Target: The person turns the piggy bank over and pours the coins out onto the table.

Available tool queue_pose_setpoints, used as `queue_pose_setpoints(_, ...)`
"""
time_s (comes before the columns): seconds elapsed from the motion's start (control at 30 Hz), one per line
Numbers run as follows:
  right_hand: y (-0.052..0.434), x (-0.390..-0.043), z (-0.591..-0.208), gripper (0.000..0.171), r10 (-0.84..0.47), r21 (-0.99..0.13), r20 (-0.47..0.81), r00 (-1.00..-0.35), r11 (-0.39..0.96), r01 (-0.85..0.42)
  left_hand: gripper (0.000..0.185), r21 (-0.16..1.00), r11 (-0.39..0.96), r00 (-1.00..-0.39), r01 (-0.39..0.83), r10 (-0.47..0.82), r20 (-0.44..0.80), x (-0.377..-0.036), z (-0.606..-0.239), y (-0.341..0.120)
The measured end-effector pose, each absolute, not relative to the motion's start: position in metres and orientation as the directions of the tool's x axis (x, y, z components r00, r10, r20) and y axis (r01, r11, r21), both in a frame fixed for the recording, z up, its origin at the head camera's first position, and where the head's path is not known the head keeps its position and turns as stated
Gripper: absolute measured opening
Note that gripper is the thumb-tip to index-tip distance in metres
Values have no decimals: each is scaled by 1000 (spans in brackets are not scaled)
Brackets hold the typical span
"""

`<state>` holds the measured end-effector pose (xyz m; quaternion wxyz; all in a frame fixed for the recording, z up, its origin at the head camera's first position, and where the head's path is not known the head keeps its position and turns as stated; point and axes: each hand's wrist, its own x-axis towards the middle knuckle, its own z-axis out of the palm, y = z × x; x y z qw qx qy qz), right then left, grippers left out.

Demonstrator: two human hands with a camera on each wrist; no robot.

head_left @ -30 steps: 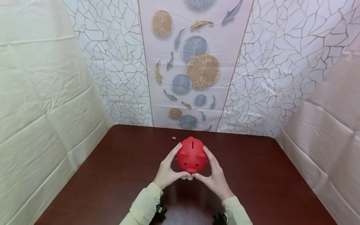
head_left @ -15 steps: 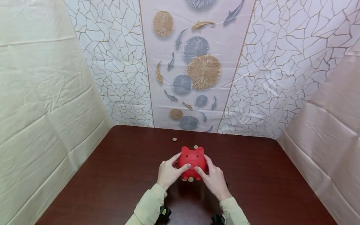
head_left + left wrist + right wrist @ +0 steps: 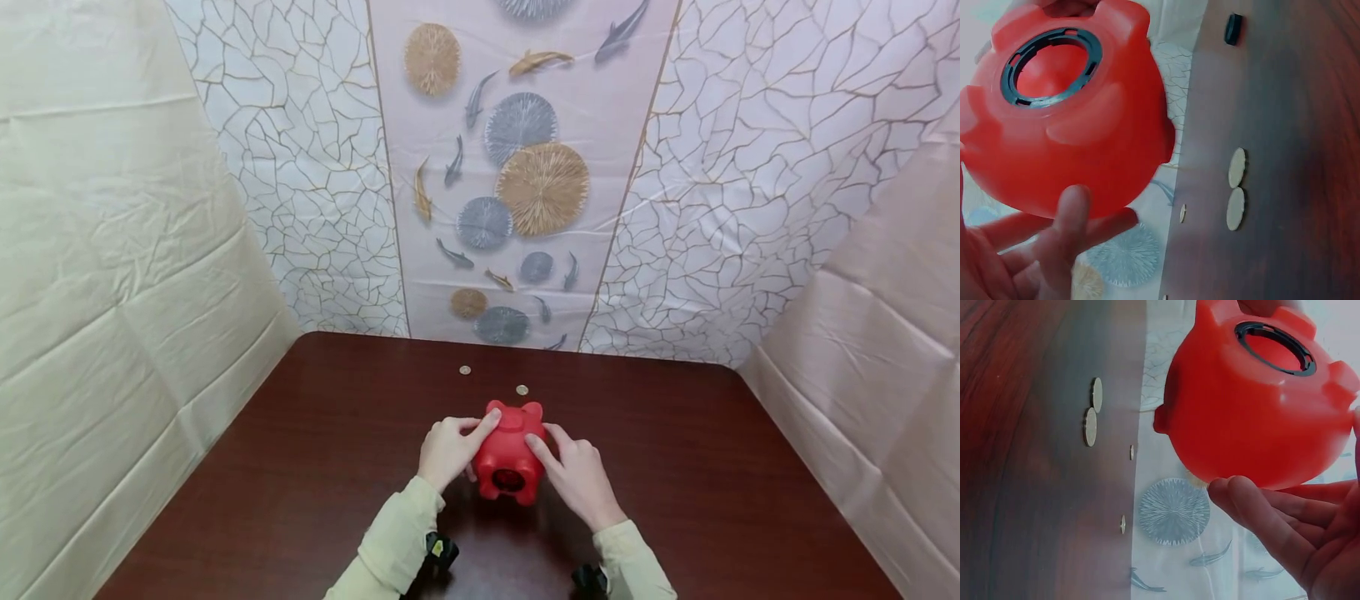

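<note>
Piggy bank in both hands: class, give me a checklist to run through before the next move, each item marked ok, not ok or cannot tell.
1. Left hand on piggy bank: ok, gripping it.
2. Right hand on piggy bank: ok, gripping it.
3. Base opening uncovered: ok.
4. Coins off the table: not ok, four show there.
5. Black piece located: ok, on the table.
6. Nothing inside: cannot tell, only partly visible.

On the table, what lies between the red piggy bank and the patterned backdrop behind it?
In the head view, a nearer coin and a farther coin lie on the table between the piggy bank and the patterned backdrop.
</note>
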<state>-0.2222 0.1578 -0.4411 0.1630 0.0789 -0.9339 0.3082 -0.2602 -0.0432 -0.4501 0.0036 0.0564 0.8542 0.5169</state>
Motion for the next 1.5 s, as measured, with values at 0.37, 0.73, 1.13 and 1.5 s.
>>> queue_pose_setpoints(0.37,150,-222,-439,46,-93,-429,435,-896,853,-297,75,869,494,-995,-23,75,-69,-262,-449,-42)
queue_pose_setpoints(0.73,154,-225,-439,62,-123,-442,387,-914,845,-301,70,982,184,-956,30,294,-26,-260,-458,-45)
queue_pose_setpoints(1.13,155,-227,-444,92,-211,-568,427,-879,694,-443,93,947,99,-891,307,380,249,-256,-464,-51)
queue_pose_setpoints(1.5,151,-229,-453,102,-291,-511,548,-784,626,-590,100,882,69,-850,467,311,426,-257,-461,-51)
